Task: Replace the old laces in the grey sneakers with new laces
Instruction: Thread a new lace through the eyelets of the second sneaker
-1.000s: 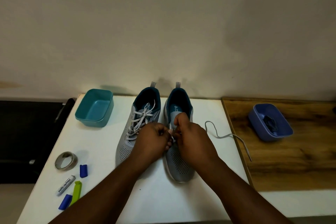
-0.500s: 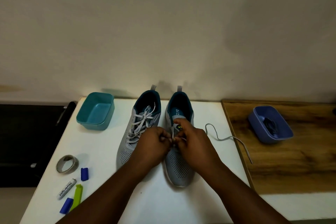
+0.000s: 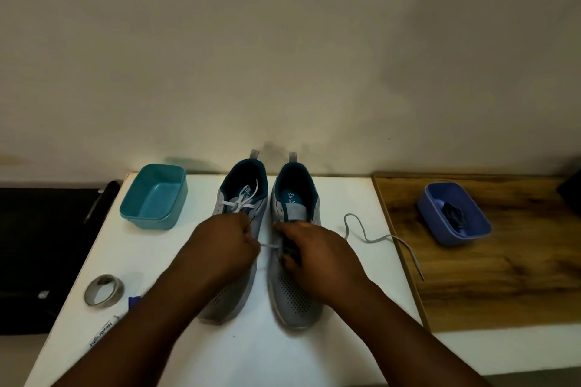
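Note:
Two grey sneakers with teal linings stand side by side on the white table (image 3: pixel 345 339), heels toward the wall. The left sneaker (image 3: pixel 234 198) still shows white laces near its collar. My left hand (image 3: pixel 224 245) covers its middle and pinches a short stretch of white lace (image 3: pixel 268 246) running across to the right sneaker (image 3: pixel 297 295). My right hand (image 3: pixel 314 251) rests on the right sneaker's eyelet area, fingers closed on that sneaker's upper. The lace's free grey end (image 3: pixel 374 239) trails over the table to the right.
A teal tub (image 3: pixel 154 198) stands at the back left. A blue tub (image 3: pixel 454 214) holding dark laces sits on the wooden board (image 3: pixel 503 286) at the right. A tape roll (image 3: pixel 103 290), a marker (image 3: pixel 100 334) and a blue cap lie at the front left.
My hands, together over the right sneaker before, have parted. The left hand has drawn leftward over the left sneaker, pulling a short length of lace out between the hands.

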Tool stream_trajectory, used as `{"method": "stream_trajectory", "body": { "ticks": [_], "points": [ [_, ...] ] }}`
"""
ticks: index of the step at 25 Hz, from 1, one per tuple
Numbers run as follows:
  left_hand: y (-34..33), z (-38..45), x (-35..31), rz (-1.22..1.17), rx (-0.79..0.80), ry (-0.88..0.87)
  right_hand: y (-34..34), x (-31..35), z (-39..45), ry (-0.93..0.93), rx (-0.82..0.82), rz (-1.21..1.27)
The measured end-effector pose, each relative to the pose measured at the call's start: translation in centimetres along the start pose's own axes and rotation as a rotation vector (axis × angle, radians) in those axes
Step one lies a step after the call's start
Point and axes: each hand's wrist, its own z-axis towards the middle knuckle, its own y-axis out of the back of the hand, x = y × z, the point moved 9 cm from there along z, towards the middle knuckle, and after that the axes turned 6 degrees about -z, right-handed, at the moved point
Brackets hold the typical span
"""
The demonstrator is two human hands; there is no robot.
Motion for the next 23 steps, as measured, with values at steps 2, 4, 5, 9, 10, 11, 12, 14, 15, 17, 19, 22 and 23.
{"method": "stream_trajectory", "body": {
  "ticks": [2, 4, 5, 9, 10, 11, 12, 14, 15, 17, 19, 22, 23],
  "points": [
    [3.0, -0.6, 1.3, 0.116, -0.071, 0.079, -0.4, -0.5, -0.2, -0.025, 0.037, 0.080],
    [4.5, -0.9, 1.4, 0.124, -0.185, 0.069, -0.5, -1.5, -0.3, -0.079, 0.060, 0.208],
    [4.3, -1.1, 0.6, 0.102, -0.246, 0.011, -0.4, -1.8, -0.3, -0.097, 0.054, 0.248],
    [-2.7, -1.4, -2.8, -0.006, -0.151, -0.263, 0.1, -2.0, 0.0, -0.111, 0.045, 0.354],
    [-3.8, -1.0, -2.6, -0.036, -0.118, -0.263, 0.1, -1.8, 0.0, -0.100, 0.052, 0.337],
    [-4.4, -0.4, -2.0, -0.055, -0.104, -0.249, 0.1, -1.7, 0.0, -0.086, 0.064, 0.317],
    [-4.6, 0.1, -1.4, -0.058, -0.091, -0.228, 0.1, -1.4, -0.1, -0.074, 0.081, 0.304],
    [-4.4, 0.4, -1.0, -0.061, -0.077, -0.201, 0.1, -0.7, -0.2, -0.030, 0.115, 0.219],
    [-4.1, 0.2, -1.1, -0.043, -0.084, -0.193, 0.2, -0.2, -0.2, 0.010, 0.115, 0.130],
    [-4.1, 0.1, -1.8, 0.015, -0.068, -0.195, 0.2, 0.5, 0.0, 0.078, 0.089, -0.007],
    [-4.0, -0.1, -2.2, 0.015, 0.007, -0.158, 0.2, 0.2, 0.3, 0.041, 0.077, 0.025],
    [-2.2, -0.6, -0.8, 0.067, 0.184, -0.054, 0.5, -1.1, 0.7, -0.054, 0.022, 0.090],
    [-0.8, -0.8, 0.9, 0.087, 0.216, 0.014, 0.5, -1.4, 0.7, -0.070, 0.017, 0.100]
  ]
}}
